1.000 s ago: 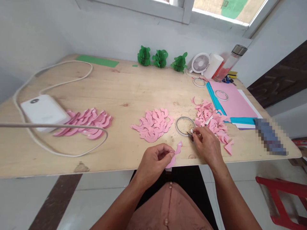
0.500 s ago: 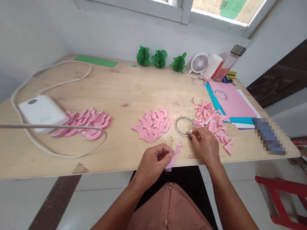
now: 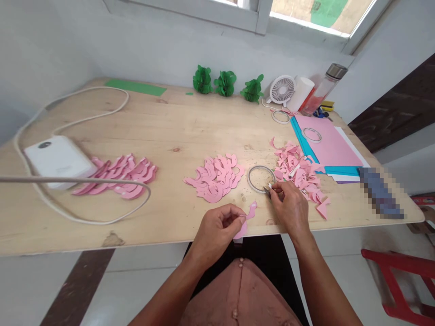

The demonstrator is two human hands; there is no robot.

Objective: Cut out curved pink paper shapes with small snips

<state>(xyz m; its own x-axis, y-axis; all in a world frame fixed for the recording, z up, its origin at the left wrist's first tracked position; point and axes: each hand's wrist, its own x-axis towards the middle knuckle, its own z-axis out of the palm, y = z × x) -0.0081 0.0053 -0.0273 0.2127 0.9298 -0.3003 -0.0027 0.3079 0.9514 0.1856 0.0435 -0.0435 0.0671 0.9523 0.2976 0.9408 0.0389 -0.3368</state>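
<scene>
Near the table's front edge, my left hand pinches a wavy pink paper cutout between thumb and fingertips. A small white strip shows on the cutout's upper end. My right hand is closed around a small dark pointed metal tool; most of it is hidden by the fingers, so its kind is unclear. Its tip is at the lower rim of a thin roll of tape lying flat. A tiny white bit shows by the right fingertips. Left of the roll lies a pile of curved pink paper cutouts.
Pink paper scraps lie right of the roll. Coloured sheets bear another tape roll. A white power bank and its looping cable lie left, beside more pink strips. Green paper pieces, a fan and a bottle stand behind.
Both hands keep almost the same place and grip. The whole view has shifted very slightly.
</scene>
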